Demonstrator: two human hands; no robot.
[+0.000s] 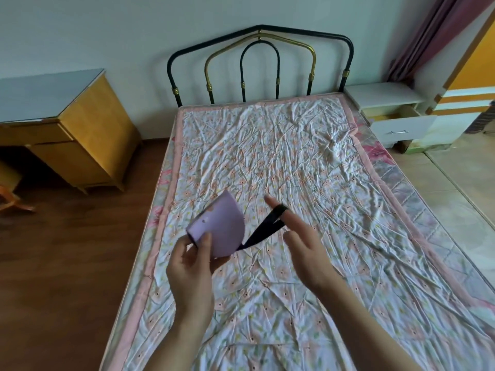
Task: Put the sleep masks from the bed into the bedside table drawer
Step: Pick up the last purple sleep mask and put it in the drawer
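Note:
A lilac sleep mask [218,226] is folded and held above the near half of the bed [294,156]. My left hand [191,269] pinches its lower edge. Its black strap [265,228] stretches to the right and loops over the fingers of my right hand [300,236], whose fingers are spread. The white bedside table [385,96] stands at the far right of the bed, with its drawer [401,123] pulled open. I see no other mask on the bed.
A black and gold metal headboard [259,65] stands against the wall. A yellow wooden desk [80,129] is on the left, over brown floor. A pink curtain [428,36] hangs at the top right, above tiled floor.

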